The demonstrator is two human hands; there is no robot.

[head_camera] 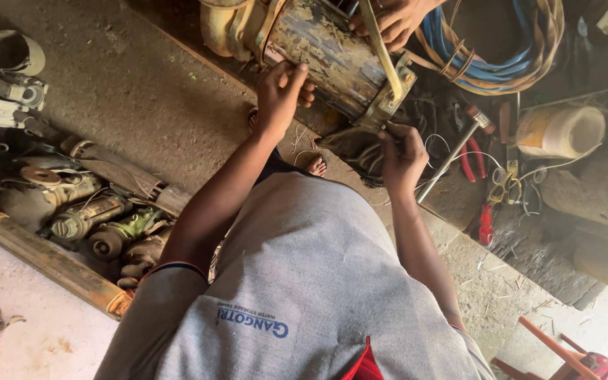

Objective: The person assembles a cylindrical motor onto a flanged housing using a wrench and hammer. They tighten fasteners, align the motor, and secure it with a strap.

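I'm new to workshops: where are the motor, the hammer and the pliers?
motor [321,49], head view, on its rusty casing.
hammer [452,158], head view, on its metal handle.
pliers [471,160], head view, on a red grip.

Motor housing [332,53]: metal, paint flaking, rusty, rough, matt. Far right, cable coil [501,49]: plastic sheath, blue & tan, slightly glossy. Hammer [452,155]: smooth bare metal shaft. Pliers [471,160]: red plastic grips. Floor [135,91]: concrete, dusty, coarse. Left, pipe [51,260]: rusted metal. Near, shirt [318,281]: grey knit cloth, matt.
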